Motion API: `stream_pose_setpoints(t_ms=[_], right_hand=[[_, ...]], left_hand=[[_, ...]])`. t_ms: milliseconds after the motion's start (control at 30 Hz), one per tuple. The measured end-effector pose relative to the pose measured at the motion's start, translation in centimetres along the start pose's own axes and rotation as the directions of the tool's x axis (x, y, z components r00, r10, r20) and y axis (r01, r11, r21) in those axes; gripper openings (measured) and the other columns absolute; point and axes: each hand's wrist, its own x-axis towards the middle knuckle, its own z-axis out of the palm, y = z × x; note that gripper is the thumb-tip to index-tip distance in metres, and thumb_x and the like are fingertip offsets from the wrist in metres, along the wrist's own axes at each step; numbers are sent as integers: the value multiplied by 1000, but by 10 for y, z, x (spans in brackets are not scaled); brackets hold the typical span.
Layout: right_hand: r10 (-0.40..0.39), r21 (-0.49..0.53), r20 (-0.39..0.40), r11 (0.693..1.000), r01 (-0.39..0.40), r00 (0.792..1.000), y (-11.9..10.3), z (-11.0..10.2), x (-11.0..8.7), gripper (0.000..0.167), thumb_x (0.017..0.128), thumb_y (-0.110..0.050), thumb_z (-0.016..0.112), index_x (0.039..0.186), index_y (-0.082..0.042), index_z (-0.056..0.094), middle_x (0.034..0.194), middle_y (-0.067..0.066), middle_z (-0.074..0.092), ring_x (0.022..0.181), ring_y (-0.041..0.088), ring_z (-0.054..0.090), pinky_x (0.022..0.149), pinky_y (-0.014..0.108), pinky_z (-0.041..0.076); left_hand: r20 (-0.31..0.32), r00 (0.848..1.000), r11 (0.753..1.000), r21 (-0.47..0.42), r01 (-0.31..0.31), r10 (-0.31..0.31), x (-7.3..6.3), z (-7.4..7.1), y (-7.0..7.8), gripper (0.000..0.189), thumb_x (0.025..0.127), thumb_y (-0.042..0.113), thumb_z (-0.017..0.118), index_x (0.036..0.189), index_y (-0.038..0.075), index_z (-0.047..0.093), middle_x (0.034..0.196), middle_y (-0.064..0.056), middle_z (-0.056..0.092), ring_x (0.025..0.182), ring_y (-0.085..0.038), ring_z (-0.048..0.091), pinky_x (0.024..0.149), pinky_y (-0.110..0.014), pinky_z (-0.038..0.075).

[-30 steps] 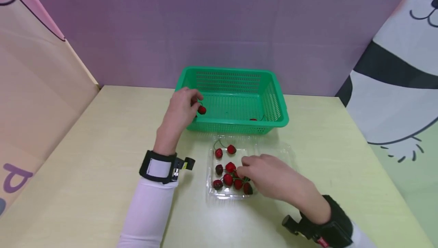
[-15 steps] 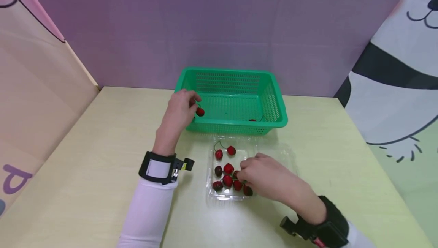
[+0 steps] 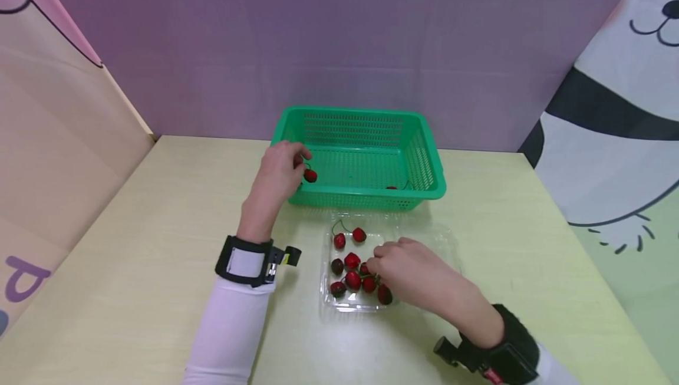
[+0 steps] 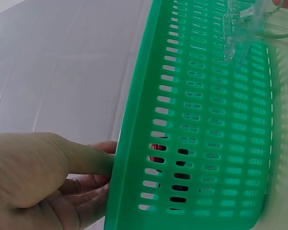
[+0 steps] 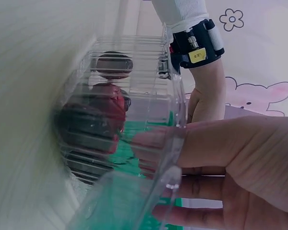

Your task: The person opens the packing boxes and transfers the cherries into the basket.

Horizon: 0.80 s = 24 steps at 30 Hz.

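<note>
A cherry (image 3: 310,175) hangs by its stem from the fingers of my left hand (image 3: 281,170), just inside the left end of the green plastic basket (image 3: 366,199). In the left wrist view the basket wall partly hides those fingertips, and red shows through its slots. My right hand (image 3: 411,270) reaches into a clear plastic box (image 3: 347,307) holding several cherries (image 3: 352,280). Thumb and fingers pinch at a cherry stem there; the right wrist view shows the thumb (image 5: 151,143) beside the stems, seen through the box wall.
Another cherry (image 3: 391,188) lies in the basket near its front wall. The box's clear lid (image 3: 437,237) spreads open to the right. A purple backdrop (image 3: 339,49) rises behind the pale wooden table (image 3: 132,226).
Cherries near my right fingertips have shifted slightly left, and the right hand has moved a little. The left hand and its hanging cherry have dipped slightly.
</note>
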Motion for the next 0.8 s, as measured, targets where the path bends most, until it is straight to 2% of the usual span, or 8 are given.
stream_pose_setpoints(t_ms=[133, 300, 400, 667, 800], right_hand=[[8, 14, 4, 1000, -8, 1000, 0, 0, -1, 18, 77, -11, 89, 84, -17, 74, 74, -9, 58, 71, 10, 58, 65, 30, 49], [-13, -38, 20, 999, 14, 1000, -1, 0, 0, 20, 77, -3, 86, 78, -17, 72, 73, -8, 57, 69, 10, 57, 64, 29, 47], [-16, -61, 17, 998, 17, 1000, -1, 0, 1, 21, 75, 2, 84, 79, -15, 73, 73, -6, 58, 69, 11, 56, 63, 28, 48], [-13, -87, -68, 996, 8, 998, 0, 5, 2, 13, 83, -1, 78, 84, -11, 70, 75, -4, 56, 70, 14, 55, 63, 27, 49], [3, -76, -108, 997, -12, 994, 2, 6, 2, 10, 83, -4, 75, 83, -10, 67, 76, -3, 58, 70, 14, 53, 61, 26, 48]], left_hand=[[6, 1000, 1000, -4, -1, 1, 0, 0, 0, 22, 96, -10, 61, 114, -3, 71, 101, -17, 63, 96, -30, 58, 80, -40, 53], [26, 1000, 1000, -2, -4, 4, 0, 0, -2, 25, 94, -12, 62, 116, -4, 70, 99, -17, 63, 95, -30, 57, 80, -41, 53], [44, 999, 1000, 0, 1, -1, 1, 0, -3, 27, 93, -12, 61, 117, -4, 70, 99, -17, 63, 94, -30, 58, 80, -41, 53], [75, 997, 1000, 29, -10, 7, 3, 2, -5, 27, 92, -11, 62, 117, -3, 70, 100, -18, 64, 97, -32, 58, 84, -43, 52], [80, 997, 999, 30, -15, 12, 3, 2, -6, 28, 92, -12, 62, 118, -4, 70, 99, -18, 64, 96, -32, 59, 84, -43, 52]])
